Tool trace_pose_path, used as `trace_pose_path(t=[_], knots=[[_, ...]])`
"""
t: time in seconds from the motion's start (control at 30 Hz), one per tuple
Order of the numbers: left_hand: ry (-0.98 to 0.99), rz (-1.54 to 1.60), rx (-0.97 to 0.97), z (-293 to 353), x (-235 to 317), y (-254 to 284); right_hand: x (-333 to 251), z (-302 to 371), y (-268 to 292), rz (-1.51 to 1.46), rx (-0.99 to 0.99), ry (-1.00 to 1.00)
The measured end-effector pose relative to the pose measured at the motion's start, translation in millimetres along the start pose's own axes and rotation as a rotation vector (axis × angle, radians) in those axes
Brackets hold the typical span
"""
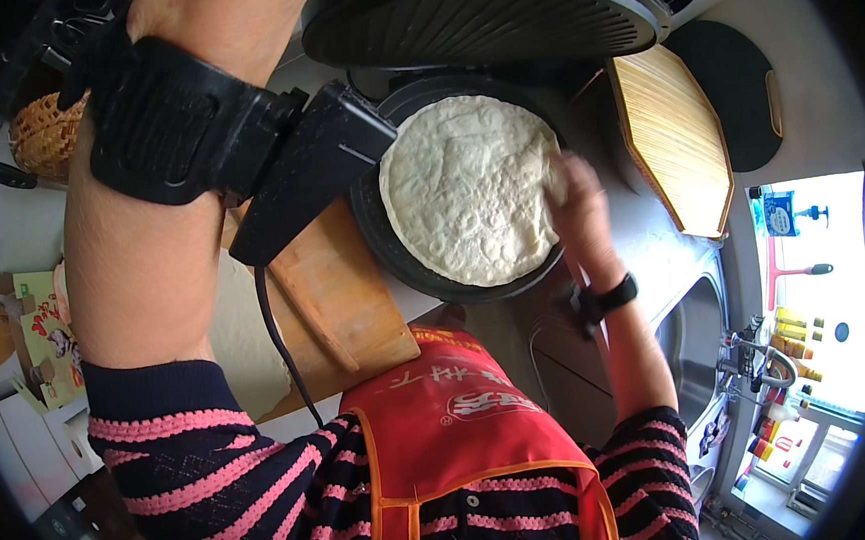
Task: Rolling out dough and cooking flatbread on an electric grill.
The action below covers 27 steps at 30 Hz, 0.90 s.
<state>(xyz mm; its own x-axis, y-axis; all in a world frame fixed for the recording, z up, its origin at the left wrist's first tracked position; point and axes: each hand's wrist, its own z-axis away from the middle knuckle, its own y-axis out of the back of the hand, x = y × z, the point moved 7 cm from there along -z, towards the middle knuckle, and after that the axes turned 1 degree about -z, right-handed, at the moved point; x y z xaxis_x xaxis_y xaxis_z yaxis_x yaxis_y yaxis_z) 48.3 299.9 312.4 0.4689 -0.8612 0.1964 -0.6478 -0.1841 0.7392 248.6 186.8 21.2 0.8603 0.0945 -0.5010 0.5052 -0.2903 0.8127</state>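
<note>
A round, pale flatbread of raw-looking dough (472, 192) lies in the black electric griddle pan (375, 239). It covers most of the pan, and its surface is bumpy. Behind it stands the raised, ribbed black griddle lid (496, 25). My right hand (580, 204) is at the right edge of the dough, its fingers smeared by motion, so I cannot tell whether they grip the edge. My left forearm, with a black strapped-on device (176, 117), reaches up past the top edge of the view. The left hand itself is out of sight.
Left of the pan, a wooden board (353, 281) holds a thin rolling pin (305, 304) and a dough sheet (253, 358). A slatted bamboo lid (679, 137) stands right, with a sink (693, 337) and tap (750, 358) nearer. A wicker basket (47, 136) sits far left.
</note>
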Motion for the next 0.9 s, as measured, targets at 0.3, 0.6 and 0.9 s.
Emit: trace_pose_path(t=[0.3,0.6,0.9], knots=[[0.022,0.019,0.016,-10,-15,-18,-65,39,-124,0.230,-0.644,-0.066],[0.242,-0.020,-0.056,-5,15,3,-95,43,-129,0.015,-0.589,0.139],[0.137,-0.173,-0.035,39,54,-22,-27,70,-20,0.095,-0.226,-0.018]])
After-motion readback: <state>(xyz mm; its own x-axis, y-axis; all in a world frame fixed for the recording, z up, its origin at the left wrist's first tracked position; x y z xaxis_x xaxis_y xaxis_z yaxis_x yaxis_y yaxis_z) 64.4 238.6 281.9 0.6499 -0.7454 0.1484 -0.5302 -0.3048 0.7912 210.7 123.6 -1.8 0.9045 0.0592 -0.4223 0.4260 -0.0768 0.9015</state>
